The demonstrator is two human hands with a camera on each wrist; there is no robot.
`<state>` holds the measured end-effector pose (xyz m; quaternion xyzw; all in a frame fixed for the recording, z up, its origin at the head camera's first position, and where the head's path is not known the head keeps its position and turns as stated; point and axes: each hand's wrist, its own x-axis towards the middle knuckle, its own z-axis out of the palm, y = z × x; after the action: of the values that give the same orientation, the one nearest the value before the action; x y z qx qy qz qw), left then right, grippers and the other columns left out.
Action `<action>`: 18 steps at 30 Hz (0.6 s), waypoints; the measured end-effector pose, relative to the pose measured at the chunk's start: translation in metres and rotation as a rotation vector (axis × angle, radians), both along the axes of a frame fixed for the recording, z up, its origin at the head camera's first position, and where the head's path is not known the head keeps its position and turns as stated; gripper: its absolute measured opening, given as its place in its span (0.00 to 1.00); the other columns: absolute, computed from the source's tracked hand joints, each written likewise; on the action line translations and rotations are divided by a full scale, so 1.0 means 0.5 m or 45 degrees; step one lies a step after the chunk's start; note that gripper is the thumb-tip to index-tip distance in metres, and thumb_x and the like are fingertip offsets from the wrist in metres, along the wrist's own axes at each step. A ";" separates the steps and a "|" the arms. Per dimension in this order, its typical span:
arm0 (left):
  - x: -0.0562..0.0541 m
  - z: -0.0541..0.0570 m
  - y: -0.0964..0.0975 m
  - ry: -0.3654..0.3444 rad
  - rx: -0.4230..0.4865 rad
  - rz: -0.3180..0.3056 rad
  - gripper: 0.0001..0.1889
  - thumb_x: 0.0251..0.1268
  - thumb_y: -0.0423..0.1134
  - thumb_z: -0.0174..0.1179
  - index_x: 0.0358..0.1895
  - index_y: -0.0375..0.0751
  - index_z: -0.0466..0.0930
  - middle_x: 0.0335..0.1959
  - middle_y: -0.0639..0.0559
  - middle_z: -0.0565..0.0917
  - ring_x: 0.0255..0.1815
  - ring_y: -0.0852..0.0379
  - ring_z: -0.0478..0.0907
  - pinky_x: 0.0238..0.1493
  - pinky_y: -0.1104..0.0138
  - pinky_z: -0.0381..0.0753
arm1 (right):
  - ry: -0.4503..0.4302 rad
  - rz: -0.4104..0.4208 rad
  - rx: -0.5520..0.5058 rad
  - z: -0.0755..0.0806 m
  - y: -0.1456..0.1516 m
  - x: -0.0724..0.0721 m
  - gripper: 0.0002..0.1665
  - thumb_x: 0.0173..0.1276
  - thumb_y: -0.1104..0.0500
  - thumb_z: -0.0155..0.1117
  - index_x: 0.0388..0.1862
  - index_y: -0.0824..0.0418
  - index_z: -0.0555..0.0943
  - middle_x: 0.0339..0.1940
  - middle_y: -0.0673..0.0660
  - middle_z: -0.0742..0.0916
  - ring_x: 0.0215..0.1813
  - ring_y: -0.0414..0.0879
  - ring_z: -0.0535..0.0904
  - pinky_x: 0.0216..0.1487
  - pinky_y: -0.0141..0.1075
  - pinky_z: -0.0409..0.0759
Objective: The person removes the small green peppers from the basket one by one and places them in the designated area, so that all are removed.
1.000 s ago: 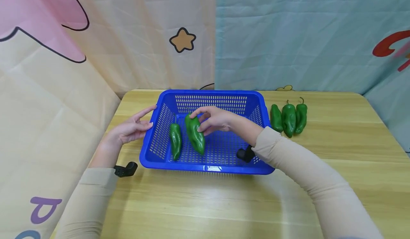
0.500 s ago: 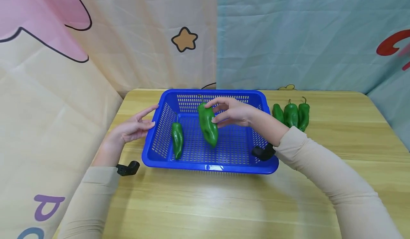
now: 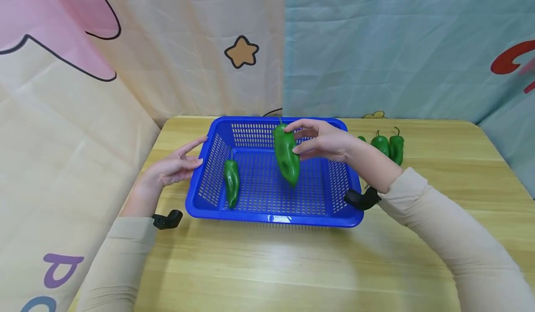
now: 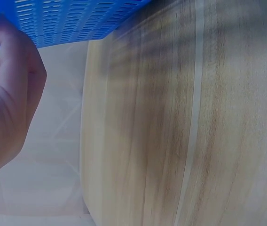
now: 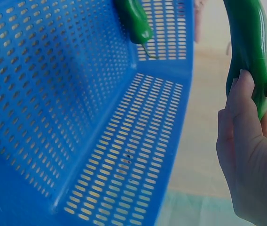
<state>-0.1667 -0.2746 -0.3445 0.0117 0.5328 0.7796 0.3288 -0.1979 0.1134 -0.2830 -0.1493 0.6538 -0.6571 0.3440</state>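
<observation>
My right hand [image 3: 323,140] holds a long green pepper [image 3: 286,159] between thumb and fingers, over the blue slotted basket [image 3: 271,220]. Its stem points up and away. In the right wrist view the held pepper [image 5: 252,42] shows beside the basket's rim, fingers wrapped about one end. A second pepper [image 3: 231,182] lies inside the basket near its left wall. At the left rim, my left hand [image 3: 177,165] grips the basket, thumb on the edge and other fingers tucked beneath. The left wrist view shows those fingers [image 4: 11,52] against the basket's outer wall.
Right of the basket, 3 more green peppers [image 3: 380,144] lie on the wooden table [image 3: 251,265], partly hidden by the right forearm. Printed curtains [image 3: 355,47] hang close behind and at the left side. A black wrist camera [image 3: 362,199] overlaps the basket's right rim.
My right hand has lifted the pepper and carried it to the right over the basket. The left hand keeps its grip at the rim, and the other pepper in the basket stays put.
</observation>
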 end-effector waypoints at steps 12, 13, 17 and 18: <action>-0.002 -0.002 0.001 0.001 0.009 -0.005 0.40 0.69 0.21 0.41 0.75 0.51 0.32 0.40 0.41 0.81 0.37 0.52 0.82 0.40 0.65 0.83 | 0.030 -0.005 -0.101 0.035 0.053 0.011 0.25 0.60 0.78 0.55 0.52 0.56 0.73 0.53 0.64 0.72 0.44 0.50 0.81 0.47 0.42 0.82; -0.001 -0.003 0.001 0.000 0.010 -0.006 0.40 0.69 0.21 0.42 0.75 0.51 0.32 0.40 0.41 0.81 0.37 0.52 0.82 0.40 0.65 0.83 | 0.035 -0.005 -0.105 0.037 0.057 0.012 0.24 0.60 0.77 0.55 0.52 0.56 0.73 0.53 0.64 0.72 0.44 0.50 0.81 0.47 0.43 0.81; 0.000 -0.003 -0.001 0.006 0.014 -0.007 0.40 0.69 0.21 0.42 0.75 0.52 0.32 0.41 0.41 0.81 0.37 0.52 0.82 0.40 0.64 0.83 | 0.056 -0.006 -0.110 0.041 0.071 0.014 0.24 0.61 0.77 0.56 0.52 0.56 0.73 0.53 0.64 0.72 0.45 0.50 0.81 0.48 0.43 0.81; 0.000 -0.003 -0.002 0.006 0.014 -0.007 0.39 0.69 0.21 0.41 0.75 0.52 0.32 0.40 0.41 0.81 0.37 0.52 0.82 0.40 0.64 0.83 | 0.061 -0.004 -0.108 0.042 0.074 0.014 0.24 0.61 0.76 0.56 0.52 0.56 0.73 0.54 0.64 0.72 0.45 0.50 0.80 0.48 0.43 0.81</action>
<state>-0.1668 -0.2755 -0.3461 0.0169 0.5292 0.7817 0.3295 -0.1908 0.1505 -0.2620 -0.1784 0.6336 -0.6810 0.3207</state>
